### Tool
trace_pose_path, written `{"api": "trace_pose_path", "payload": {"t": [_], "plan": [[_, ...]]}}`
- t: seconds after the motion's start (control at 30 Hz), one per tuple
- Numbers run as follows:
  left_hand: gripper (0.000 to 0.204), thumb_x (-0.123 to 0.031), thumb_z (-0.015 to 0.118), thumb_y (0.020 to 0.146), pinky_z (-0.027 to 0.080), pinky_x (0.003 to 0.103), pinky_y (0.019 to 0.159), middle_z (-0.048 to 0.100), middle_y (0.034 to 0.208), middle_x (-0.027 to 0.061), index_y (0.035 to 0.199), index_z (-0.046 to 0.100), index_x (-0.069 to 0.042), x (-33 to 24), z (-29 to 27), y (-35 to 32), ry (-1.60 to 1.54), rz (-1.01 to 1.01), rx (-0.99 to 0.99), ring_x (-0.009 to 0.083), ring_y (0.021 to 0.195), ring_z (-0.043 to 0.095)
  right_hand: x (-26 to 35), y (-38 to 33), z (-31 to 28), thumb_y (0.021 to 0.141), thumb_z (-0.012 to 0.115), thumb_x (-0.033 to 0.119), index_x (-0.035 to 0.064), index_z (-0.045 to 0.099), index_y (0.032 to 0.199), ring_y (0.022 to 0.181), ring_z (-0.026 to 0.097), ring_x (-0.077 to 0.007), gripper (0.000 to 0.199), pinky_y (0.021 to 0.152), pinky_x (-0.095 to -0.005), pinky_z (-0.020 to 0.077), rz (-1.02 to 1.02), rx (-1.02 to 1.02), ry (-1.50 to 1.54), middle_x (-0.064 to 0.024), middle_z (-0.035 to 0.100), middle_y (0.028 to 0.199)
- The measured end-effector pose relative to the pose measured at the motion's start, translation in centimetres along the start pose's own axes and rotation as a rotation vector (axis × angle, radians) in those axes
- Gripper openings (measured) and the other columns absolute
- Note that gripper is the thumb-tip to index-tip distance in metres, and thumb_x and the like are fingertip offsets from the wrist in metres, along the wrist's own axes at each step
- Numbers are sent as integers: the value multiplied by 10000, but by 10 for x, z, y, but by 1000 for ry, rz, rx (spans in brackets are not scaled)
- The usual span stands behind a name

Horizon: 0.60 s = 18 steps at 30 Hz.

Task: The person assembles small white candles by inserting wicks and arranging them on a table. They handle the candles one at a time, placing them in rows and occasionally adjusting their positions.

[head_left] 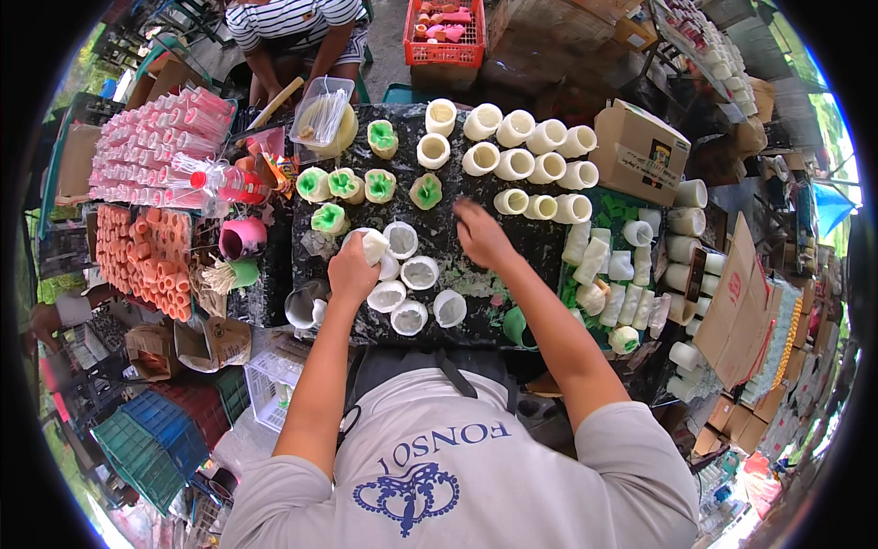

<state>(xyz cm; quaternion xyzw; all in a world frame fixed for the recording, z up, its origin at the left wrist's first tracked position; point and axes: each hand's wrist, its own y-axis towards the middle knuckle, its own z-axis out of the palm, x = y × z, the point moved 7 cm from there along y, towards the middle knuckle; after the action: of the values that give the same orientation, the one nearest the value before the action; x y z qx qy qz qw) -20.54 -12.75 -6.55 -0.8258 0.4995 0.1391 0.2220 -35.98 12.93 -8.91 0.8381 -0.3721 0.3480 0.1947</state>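
Note:
My left hand grips a white cylindrical mould above the dark, paint-spattered table. Around it lie several empty white moulds on their sides. My right hand hovers over the table with fingers spread, holding nothing, close to a row of cream-filled moulds. Several green-topped moulds stand further back, left of centre.
Racks of pink tubes and orange tubes fill the left. A person in a striped shirt sits at the far side. A cardboard box, more white moulds, a red crate and a blue crate surround me.

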Motion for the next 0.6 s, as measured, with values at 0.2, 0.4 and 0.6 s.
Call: {"api": "trace_pose_path", "payload": {"t": [0.2, 0.4, 0.6], "plan": [[546, -222, 847, 808, 596, 555, 843, 783, 1082, 207, 1283, 613, -89, -2, 1, 4, 25, 5, 20, 455, 992, 757, -24, -7, 51, 1147, 478, 362, -135, 283, 1676, 1673, 212, -476, 752, 1380, -512, 208, 181, 180, -373, -331, 204, 1794], [529, -218, 838, 815, 595, 557, 840, 788, 1090, 203, 1280, 620, -93, -5, 1, 3, -19, 39, -29, 450, 991, 760, 9, -112, 74, 1186, 363, 431, -86, 408, 1654, 1653, 312, -421, 700, 1357, -487, 245, 416, 295, 44, -274, 317, 1782], [557, -200, 830, 825, 585, 568, 885, 779, 1137, 209, 1330, 610, -118, 2, 0, 0, -66, -10, 45, 464, 1058, 742, 12, -116, -12, 1148, 533, 353, -52, 702, 1371, 1312, 667, -424, 493, 1134, -453, 499, 639, 36, 266, -293, 687, 1418]]}}
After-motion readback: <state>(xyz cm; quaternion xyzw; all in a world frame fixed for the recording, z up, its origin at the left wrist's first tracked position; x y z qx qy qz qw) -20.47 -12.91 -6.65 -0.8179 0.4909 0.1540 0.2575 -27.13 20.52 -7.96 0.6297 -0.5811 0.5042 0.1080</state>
